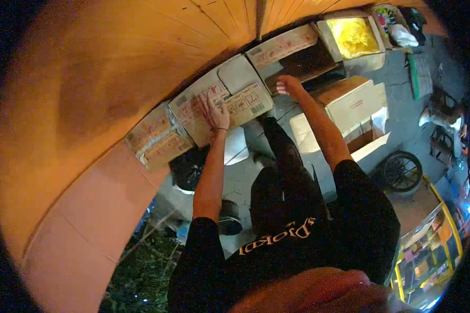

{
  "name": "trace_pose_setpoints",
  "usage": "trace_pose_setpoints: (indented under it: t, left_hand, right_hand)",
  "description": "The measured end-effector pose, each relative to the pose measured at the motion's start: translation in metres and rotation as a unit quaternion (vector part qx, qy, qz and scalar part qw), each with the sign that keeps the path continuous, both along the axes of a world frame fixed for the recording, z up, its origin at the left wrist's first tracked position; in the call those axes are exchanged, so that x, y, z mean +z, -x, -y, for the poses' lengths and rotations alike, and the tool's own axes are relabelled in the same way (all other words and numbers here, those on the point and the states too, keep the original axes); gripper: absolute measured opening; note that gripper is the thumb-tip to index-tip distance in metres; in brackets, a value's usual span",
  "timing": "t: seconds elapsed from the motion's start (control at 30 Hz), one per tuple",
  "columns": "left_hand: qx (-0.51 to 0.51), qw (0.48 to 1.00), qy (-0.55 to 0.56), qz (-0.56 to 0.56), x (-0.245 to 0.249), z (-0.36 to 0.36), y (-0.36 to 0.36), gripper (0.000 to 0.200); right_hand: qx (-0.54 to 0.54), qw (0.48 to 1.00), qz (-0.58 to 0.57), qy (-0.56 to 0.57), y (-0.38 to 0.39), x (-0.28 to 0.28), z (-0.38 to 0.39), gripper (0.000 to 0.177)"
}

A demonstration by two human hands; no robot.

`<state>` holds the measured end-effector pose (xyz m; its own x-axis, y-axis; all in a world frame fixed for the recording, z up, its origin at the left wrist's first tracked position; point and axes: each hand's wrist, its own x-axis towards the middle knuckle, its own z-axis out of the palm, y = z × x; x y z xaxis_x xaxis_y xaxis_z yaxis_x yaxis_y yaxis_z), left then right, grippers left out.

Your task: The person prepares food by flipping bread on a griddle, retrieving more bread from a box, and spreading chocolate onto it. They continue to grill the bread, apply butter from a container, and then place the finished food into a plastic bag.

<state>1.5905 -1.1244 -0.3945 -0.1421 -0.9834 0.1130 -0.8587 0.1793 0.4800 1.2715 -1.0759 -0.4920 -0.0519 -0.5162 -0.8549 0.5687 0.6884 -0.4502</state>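
My left hand (212, 112) lies with its fingers spread on the flaps of a cardboard box (193, 107) with red print, which stands against the orange wall. One printed flap (248, 103) of this box sticks out toward my body. To the right, my right hand (289, 86) is in the air near the front edge of an open box (305, 60) with a dark inside. Its fingers are a little bent and apart, and nothing shows in them.
A taped box (159, 136) stands at the left end of the row. At the right are a box with yellow contents (353, 37), an open carton (357, 107), a wheel (402, 171) and a yellow-framed cart (428, 266). Plants (141, 268) grow at the lower left.
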Motion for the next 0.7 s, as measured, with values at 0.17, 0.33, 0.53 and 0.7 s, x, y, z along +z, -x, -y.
trace_pose_setpoints:
  t: [0.17, 0.33, 0.53, 0.7]
  left_hand:
    - [-0.047, 0.984, -0.046, 0.165, -0.052, 0.004, 0.004, 0.066]
    - [-0.036, 0.983, -0.009, 0.18, -0.066, -0.006, 0.009, 0.065]
    - [-0.035, 0.983, -0.044, 0.177, -0.064, -0.009, 0.007, 0.067]
    - [-0.035, 0.987, -0.049, 0.152, -0.07, -0.007, 0.005, 0.068]
  right_hand:
    - [-0.205, 0.974, -0.001, -0.092, -0.001, -0.111, 0.039, 0.038]
    - [0.355, 0.669, -0.65, 0.064, -0.002, -0.148, 0.078, 0.047]
    - [0.34, 0.606, -0.717, 0.054, -0.027, -0.128, 0.109, 0.053]
    - [0.518, 0.443, -0.73, -0.045, -0.045, -0.187, 0.105, 0.06]
